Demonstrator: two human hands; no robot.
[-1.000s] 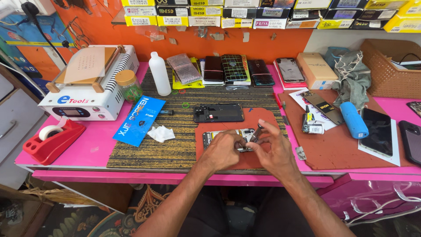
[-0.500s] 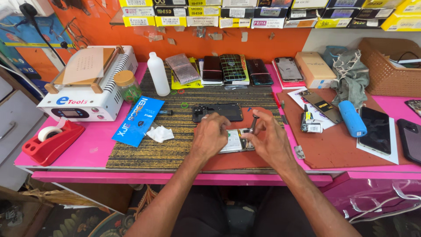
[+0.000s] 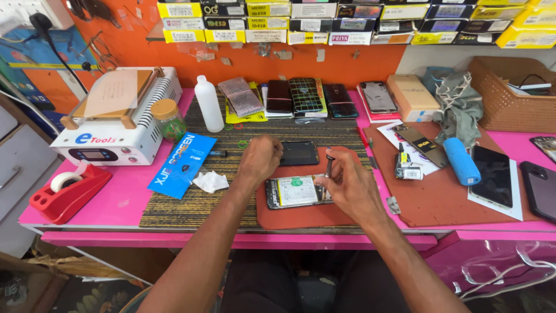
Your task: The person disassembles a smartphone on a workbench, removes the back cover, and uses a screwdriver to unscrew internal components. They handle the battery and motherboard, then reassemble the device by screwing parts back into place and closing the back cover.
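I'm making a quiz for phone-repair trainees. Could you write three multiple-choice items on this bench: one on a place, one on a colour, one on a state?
1. Where does the tape dispenser sit?
A. Far left edge of the bench
B. In the wicker basket
C. On the opened phone

2. What colour is the small cylinder on the brown mat at right?
A. Yellow
B. Blue
C. Black

3. In what state is the phone under the hands?
A. Boxed
B. Closed, screen lit
C. Opened, insides showing

Answers:
1 A: the red tape dispenser rests at the far left.
2 B: the cylinder is blue.
3 C: the opened phone shows its insides between the left hand and the right hand, which holds a thin tool.
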